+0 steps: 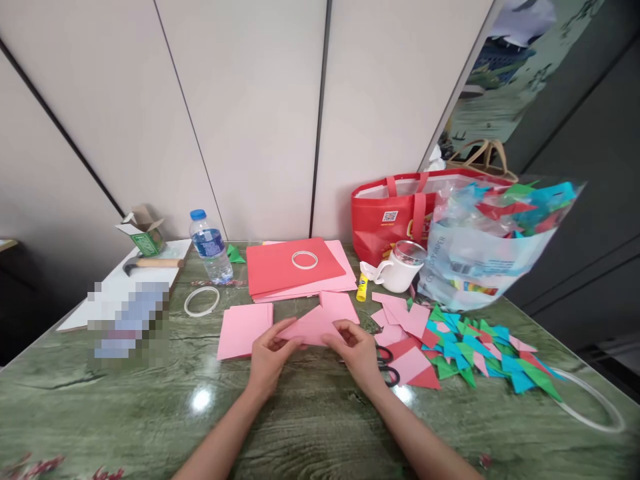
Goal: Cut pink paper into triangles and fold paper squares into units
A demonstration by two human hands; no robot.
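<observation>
Paper (312, 329) sits pinched in left grip (270, 350) and right grip (359, 348).

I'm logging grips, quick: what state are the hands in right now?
Left hand: closed, pinching the left end of a pink paper.
Right hand: closed, pinching the same paper's right end.

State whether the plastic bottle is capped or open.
Capped: the blue cap sits on top of the upright plastic bottle.
</observation>
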